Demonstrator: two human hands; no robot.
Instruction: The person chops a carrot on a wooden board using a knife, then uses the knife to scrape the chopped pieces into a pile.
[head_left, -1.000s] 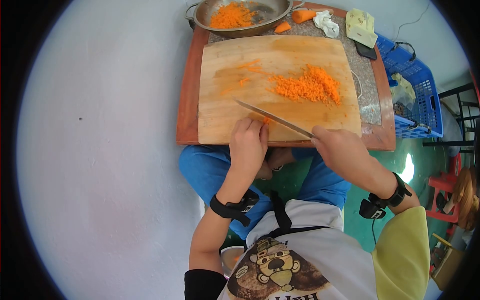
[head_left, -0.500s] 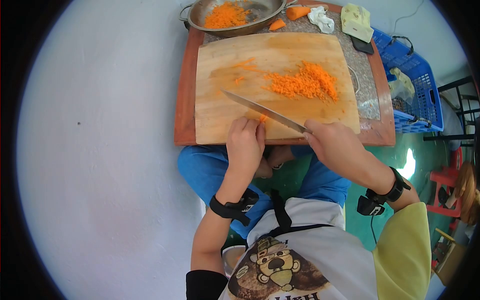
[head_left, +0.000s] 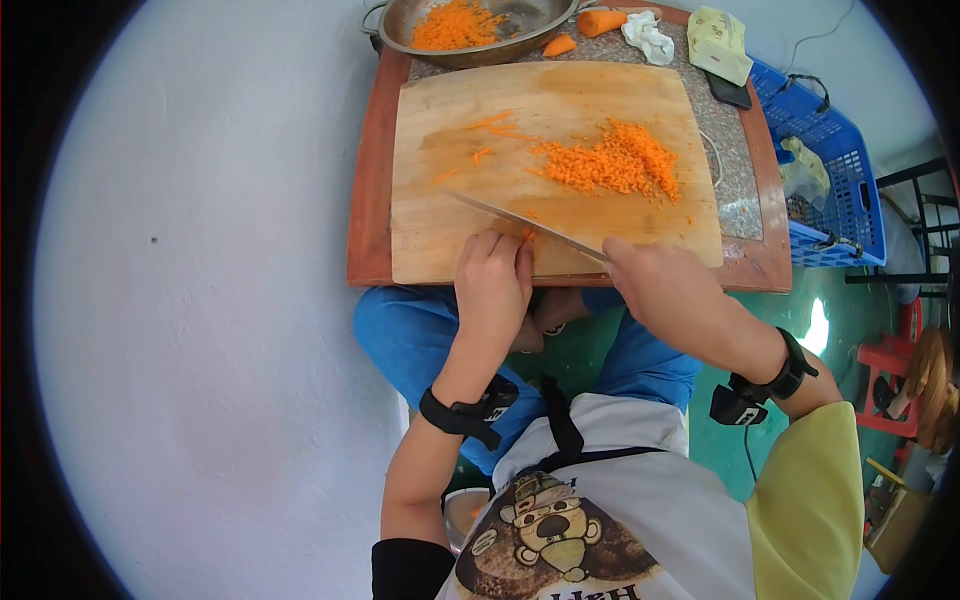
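Observation:
My right hand (head_left: 665, 285) grips the handle of a kitchen knife (head_left: 535, 226), its blade slanting up and left low over the wooden cutting board (head_left: 440, 115). At the board's near edge, my left hand (head_left: 492, 275) is closed with bent fingers on carrot strips (head_left: 528, 234), mostly hidden under the fingertips. The blade lies right beside those strips; whether it touches the board I cannot tell. Finely chopped carrot (head_left: 615, 160) forms a heap on the board's right half. A few loose carrot strips (head_left: 495, 124) lie toward the far left.
A metal pan (head_left: 480, 50) holding chopped carrot stands beyond the board. Nearby are carrot pieces (head_left: 600, 22), a crumpled tissue (head_left: 648, 40), a tissue pack (head_left: 718, 45) and a dark phone (head_left: 728, 92). A blue basket (head_left: 850, 140) stands right of the table; a wall is at left.
The knife blade has dropped slightly and now shows more edge-on. Small carrot bits show on the far side of the blade. My left hand has hardly moved.

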